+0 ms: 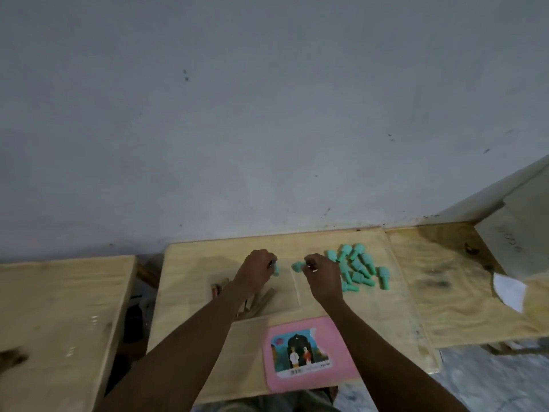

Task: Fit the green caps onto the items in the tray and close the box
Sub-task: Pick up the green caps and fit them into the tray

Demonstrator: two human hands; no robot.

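Several loose green caps lie in a heap on the wooden table, right of the middle. A clear tray holding pale stick-like items sits under my hands; my left forearm hides much of it. My left hand is above the tray with its fingers curled round a green cap. Just left of the heap, my right hand pinches another green cap. The pink box lid with a picture label lies flat near the table's front edge.
A second wooden table stands to the left across a gap. Another wooden surface adjoins on the right, with white paper and a pale board on it. A plain grey wall rises behind.
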